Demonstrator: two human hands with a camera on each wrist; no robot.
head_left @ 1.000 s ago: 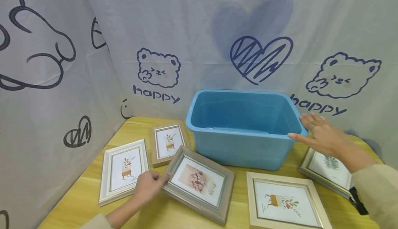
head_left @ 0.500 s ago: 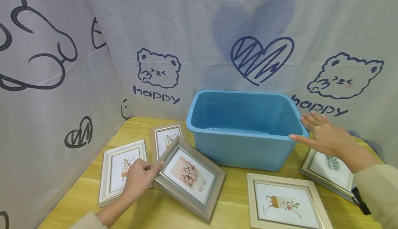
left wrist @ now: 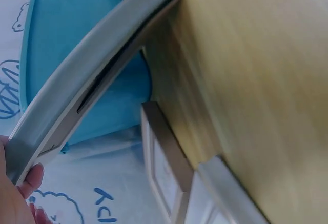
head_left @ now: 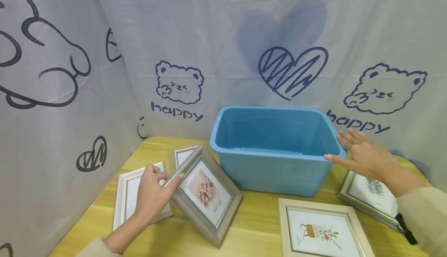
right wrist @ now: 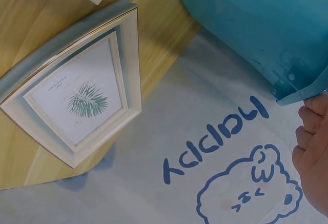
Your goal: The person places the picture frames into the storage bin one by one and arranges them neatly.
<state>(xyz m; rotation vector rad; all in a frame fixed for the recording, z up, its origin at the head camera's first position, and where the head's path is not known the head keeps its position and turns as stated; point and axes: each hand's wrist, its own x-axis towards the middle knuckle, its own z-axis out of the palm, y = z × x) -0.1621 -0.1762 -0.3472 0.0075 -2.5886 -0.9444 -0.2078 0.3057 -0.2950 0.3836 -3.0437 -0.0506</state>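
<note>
My left hand (head_left: 151, 197) holds a grey-brown picture frame (head_left: 206, 197) by its upper left edge, thumb on the front and fingers behind. In the head view the frame, with its pink flower picture, is tilted up; the left wrist view shows its edge and back side. My right hand (head_left: 366, 154) rests on the right front corner of a blue plastic bin (head_left: 269, 173), thumb on the front rim and fingers along the right rim. Partly covered by the left hand and held frame are a white picture frame (head_left: 120, 202) and a tan picture frame (head_left: 172, 158).
Right of the held frame lies a cream picture frame (head_left: 284, 226) with a potted plant print. A frame with a green leaf print (head_left: 371, 191) lies beneath the right forearm. All rest on a yellow wooden table (head_left: 251, 230) before a printed white cloth (head_left: 223, 36).
The left hand has drawn the held picture frame to the left and raised its left edge, tilting it steeper. It now covers more of the tan frame. The right hand stays on the bin.
</note>
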